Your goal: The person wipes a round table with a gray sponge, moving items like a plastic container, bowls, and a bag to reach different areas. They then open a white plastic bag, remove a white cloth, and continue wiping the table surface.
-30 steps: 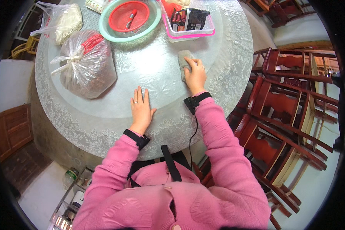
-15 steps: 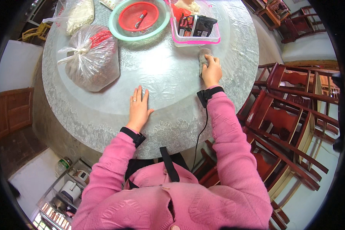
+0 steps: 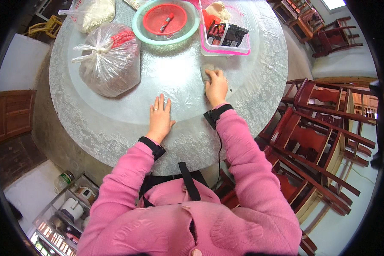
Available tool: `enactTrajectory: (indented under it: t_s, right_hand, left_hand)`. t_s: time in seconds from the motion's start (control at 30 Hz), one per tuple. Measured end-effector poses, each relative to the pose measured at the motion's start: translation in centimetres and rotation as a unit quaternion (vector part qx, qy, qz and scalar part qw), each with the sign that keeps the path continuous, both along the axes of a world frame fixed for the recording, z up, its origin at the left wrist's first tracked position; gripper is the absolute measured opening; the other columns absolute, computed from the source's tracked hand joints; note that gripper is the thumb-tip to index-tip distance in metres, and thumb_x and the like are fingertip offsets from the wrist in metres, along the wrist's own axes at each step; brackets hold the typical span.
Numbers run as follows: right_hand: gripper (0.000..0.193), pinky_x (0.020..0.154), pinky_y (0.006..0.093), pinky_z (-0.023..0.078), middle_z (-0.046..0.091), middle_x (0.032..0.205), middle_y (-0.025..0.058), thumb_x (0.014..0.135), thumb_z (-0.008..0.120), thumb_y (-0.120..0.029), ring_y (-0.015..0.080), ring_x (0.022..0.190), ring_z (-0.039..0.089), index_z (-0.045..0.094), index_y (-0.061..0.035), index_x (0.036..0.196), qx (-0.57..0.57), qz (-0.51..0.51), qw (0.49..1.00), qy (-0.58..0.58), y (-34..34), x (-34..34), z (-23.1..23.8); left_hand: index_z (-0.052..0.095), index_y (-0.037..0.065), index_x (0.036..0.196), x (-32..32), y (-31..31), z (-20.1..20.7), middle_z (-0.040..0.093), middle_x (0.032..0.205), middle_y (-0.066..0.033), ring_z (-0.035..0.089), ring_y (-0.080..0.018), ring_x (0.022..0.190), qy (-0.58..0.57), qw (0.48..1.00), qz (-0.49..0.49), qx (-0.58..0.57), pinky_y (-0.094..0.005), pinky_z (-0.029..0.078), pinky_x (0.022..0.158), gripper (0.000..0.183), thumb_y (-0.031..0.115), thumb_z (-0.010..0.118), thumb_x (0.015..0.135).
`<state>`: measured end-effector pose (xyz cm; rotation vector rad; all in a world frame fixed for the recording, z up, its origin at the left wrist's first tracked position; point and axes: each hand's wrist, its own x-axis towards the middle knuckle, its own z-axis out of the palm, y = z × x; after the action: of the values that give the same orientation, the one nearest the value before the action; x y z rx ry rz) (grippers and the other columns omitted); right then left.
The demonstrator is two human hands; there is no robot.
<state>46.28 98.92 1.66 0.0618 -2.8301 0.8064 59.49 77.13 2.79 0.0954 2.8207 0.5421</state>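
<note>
My right hand [image 3: 216,85] presses a small grey cloth [image 3: 207,70] onto the round table [image 3: 115,128], which has a silvery patterned cover. The cloth lies just below a clear box with a pink rim [image 3: 224,48]. My left hand [image 3: 159,119] rests flat on the table near its front edge, fingers spread, holding nothing. Both arms are in pink sleeves with black wrist bands.
A tied plastic bag of brownish contents [image 3: 111,59] lies at the left, with a second bag [image 3: 96,13] behind it. A green bowl holding a red plate [image 3: 165,21] stands at the back. Dark red wooden chairs [image 3: 324,128] crowd the right side. A shelf with jars [image 3: 68,209] sits lower left.
My right hand has slid the grey cloth across the table, ending just below the pink-rimmed box. My left hand has stayed flat in place. The view shifted slightly.
</note>
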Motion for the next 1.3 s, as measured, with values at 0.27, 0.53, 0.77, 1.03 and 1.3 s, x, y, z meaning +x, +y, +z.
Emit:
enactTrajectory:
  t_s: [0.27,0.53,0.77,1.03,1.3]
  right_hand:
    - [0.047,0.091,0.0449,0.05,0.061,0.118,0.0111,0.076,0.073,0.001,0.0371,0.103,0.059,0.071,-0.017,0.12,-0.046,0.049,0.997,-0.031,-4.9,2.2,0.5]
    - [0.049,0.098,0.0441,0.049,0.061,0.128,0.02,0.085,0.07,-0.005,0.0401,0.117,0.059,0.058,-0.0039,0.132,-0.168,0.064,0.982,-0.053,-4.8,2.7,0.5]
    - [0.041,0.101,0.0484,0.045,0.063,0.126,0.021,0.089,0.059,-0.003,0.0419,0.117,0.057,0.059,0.0007,0.13,-0.106,0.083,0.988,-0.072,-1.6,2.4,-0.4]
    - [0.041,0.101,0.0481,0.045,0.062,0.128,0.0172,0.086,0.059,-0.003,0.0351,0.121,0.056,0.063,-0.0024,0.127,0.026,0.083,0.996,-0.008,0.8,2.4,-0.7]
    - [0.036,0.101,0.0492,0.044,0.061,0.131,0.0152,0.087,0.063,-0.008,0.0325,0.124,0.056,0.068,-0.0057,0.122,0.116,0.065,0.991,-0.014,1.7,2.8,-1.6]
  left_hand:
    - [0.06,0.002,0.132,-4.2,0.3,-0.2,0.057,0.133,-0.0199,0.053,-0.0396,0.122,0.099,0.991,0.051,0.07,-0.0493,0.045,0.103,0.05,0.019,0.074,0.087]
    - [0.049,0.001,0.142,-8.8,4.4,-0.8,0.06,0.127,-0.0225,0.059,-0.0416,0.117,0.073,0.959,0.144,0.234,-0.0461,0.048,0.099,0.05,0.018,0.062,0.097]
    - [0.047,0.007,0.143,-10.1,7.6,-0.8,0.055,0.132,-0.0194,0.06,-0.0403,0.116,0.085,0.941,0.167,0.281,-0.0456,0.051,0.095,0.059,0.014,0.07,0.09]
    - [0.056,0.014,0.137,-11.1,9.4,-0.1,0.056,0.13,-0.0176,0.064,-0.0395,0.109,0.109,0.95,0.116,0.27,-0.0445,0.054,0.09,0.059,0.008,0.076,0.082]
    - [0.061,0.019,0.133,-12.9,8.3,0.2,0.054,0.131,-0.0177,0.065,-0.0401,0.104,0.14,0.978,-0.002,0.152,-0.0469,0.056,0.087,0.06,0.001,0.072,0.076]
